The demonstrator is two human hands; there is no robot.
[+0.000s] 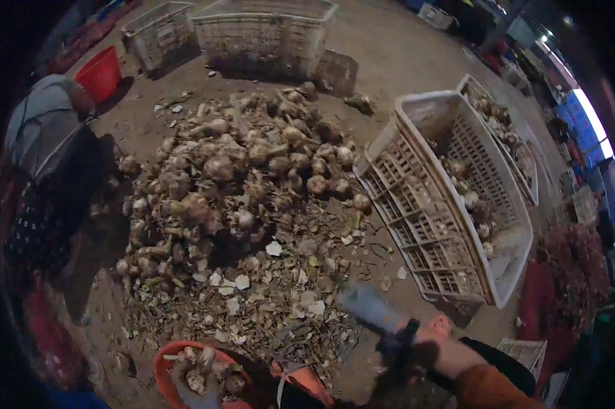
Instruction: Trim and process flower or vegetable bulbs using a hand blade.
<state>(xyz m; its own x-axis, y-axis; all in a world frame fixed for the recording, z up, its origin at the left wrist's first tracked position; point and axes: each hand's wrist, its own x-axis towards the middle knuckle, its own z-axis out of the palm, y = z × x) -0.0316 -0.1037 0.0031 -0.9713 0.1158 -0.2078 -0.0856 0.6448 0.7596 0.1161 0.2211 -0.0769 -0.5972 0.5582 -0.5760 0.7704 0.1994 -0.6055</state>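
Note:
My left hand (199, 399), in a grey glove, is inside an orange tub (160, 365) at the bottom left. Its fingers curve around a garlic bulb (195, 381), with other bulbs beside it. My right hand (368, 307), in a pale grey-blue glove, is blurred by motion above the floor, left of the white crate's lower end. What it holds, if anything, cannot be made out. A black strap (400, 337) is around the right wrist. Before me lies a large heap of garlic bulbs (220, 168) with stalks and roots. Cut stems and pale skins (266, 301) litter its near side.
A tilted white plastic crate (415, 204) holding some bulbs stands at right; another garlic-filled crate (512, 133) is behind it. Dirty crates (261, 46) and a red tub (99, 75) stand beyond the heap. A bent-over person (46, 143) is at left. Red mesh sacks (568, 271) lie at right.

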